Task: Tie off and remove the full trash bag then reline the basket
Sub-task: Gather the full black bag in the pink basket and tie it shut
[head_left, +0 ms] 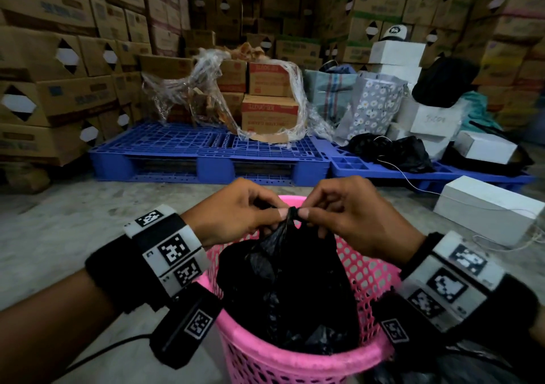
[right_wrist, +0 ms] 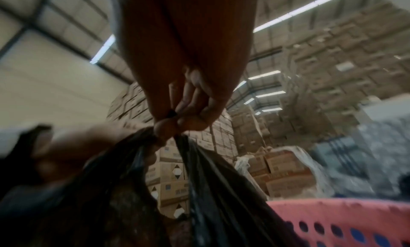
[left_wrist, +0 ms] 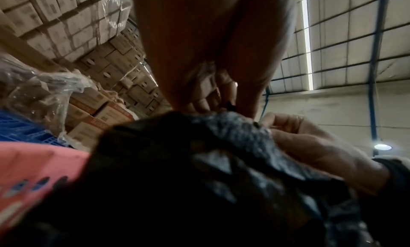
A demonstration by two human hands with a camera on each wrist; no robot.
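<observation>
Hands: left hand [head_left: 236, 211] and right hand [head_left: 351, 215] meet above the pink basket [head_left: 295, 360], each pinching a gathered strand of the black trash bag [head_left: 289, 289] between thumb and fingertips; thumbs nearly touch at the twisted neck. The right wrist view shows two separate strands rising to the pinch with a gap between them, so the knot looks unfinished.

Trash bag: black film, bulging, seated inside the basket, its neck drawn up over the basket's centre.

Basket: perforated pink plastic, standing on the concrete floor [head_left: 59, 251].

Beside the basket, at its near right: dark crumpled plastic [head_left: 472, 366], possibly the fresh liner; cannot confirm.

Beyond the basket: white carton [head_left: 483, 209] to its far right; blue pallets [head_left: 206, 153] behind it bearing shrink-wrapped boxes [head_left: 268, 100] and assorted bags; stacked cardboard cartons [head_left: 59, 59] behind those.

Risks, as judged:
- A strand slips from the pinch; cause, slick thin film and a small fingertip hold.
- Film tears at the neck; cause, hard pulling on a full bag.
- Knot left loose and opening on lifting.
- Basket tips or rises with the bag; cause, nothing is holding it down.
</observation>
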